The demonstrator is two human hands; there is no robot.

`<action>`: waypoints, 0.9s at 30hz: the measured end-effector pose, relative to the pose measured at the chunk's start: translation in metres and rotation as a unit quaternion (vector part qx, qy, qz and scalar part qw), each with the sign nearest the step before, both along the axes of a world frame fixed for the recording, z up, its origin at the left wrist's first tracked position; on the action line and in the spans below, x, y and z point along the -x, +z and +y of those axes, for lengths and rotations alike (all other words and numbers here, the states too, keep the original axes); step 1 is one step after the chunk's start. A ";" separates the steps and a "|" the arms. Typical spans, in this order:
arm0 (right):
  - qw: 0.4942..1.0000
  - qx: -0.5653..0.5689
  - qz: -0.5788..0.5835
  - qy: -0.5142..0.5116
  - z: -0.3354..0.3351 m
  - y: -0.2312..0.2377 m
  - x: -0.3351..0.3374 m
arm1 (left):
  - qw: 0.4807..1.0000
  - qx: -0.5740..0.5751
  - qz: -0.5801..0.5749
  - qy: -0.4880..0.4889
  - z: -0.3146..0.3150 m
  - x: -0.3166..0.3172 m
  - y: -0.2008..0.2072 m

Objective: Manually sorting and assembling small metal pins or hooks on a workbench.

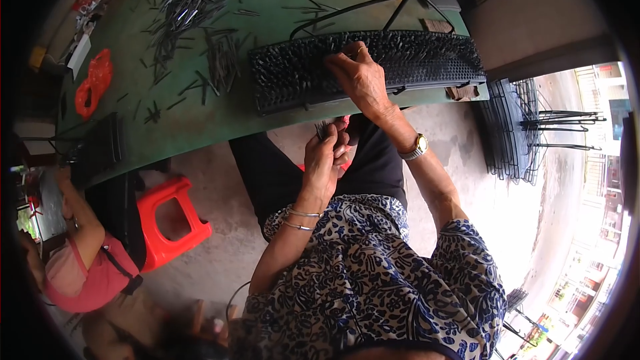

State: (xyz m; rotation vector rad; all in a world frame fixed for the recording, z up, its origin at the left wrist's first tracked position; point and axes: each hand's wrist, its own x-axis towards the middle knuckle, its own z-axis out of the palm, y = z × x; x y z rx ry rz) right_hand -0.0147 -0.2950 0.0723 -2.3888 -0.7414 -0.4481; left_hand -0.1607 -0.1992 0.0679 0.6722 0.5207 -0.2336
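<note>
A long black perforated rack (430, 71) lies along the near edge of the green table, with a wire frame handle (347, 11) rising behind it. Crowds of small dark slender pieces (293, 67) stand in its holes, while bare holes show at the right front. Over the middle of the rack, my right hand (363, 81) is bent down with thumb and fingers pinched together; whatever is between the fingertips is hidden. Below the table edge, my left hand (325, 153) is closed round a small bundle of thin dark rods (323, 131), their ends sticking out on top.
Loose dark rods (193, 10) lie heaped on the green table (220, 110). Farther left is a red plastic piece (94, 84). A red stool (175, 223) and a co-worker in a pink top (80, 273) are at left. Stacked black racks (510, 130) stand at right.
</note>
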 end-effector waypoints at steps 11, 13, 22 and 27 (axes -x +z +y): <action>0.999 -0.041 -0.004 -0.030 -0.010 0.020 0.029 | 0.997 0.013 -0.075 -0.003 0.000 0.003 0.003; 0.957 -0.024 0.274 0.089 -0.029 0.036 0.034 | 0.998 0.004 -0.069 0.001 0.000 0.003 0.007; 0.839 -0.153 0.500 0.151 -0.043 0.036 0.043 | 0.997 -0.015 -0.074 -0.029 -0.009 -0.003 0.006; 0.874 -0.204 0.429 0.100 -0.039 0.040 0.043 | 0.996 -0.045 -0.067 -0.033 -0.005 -0.009 0.007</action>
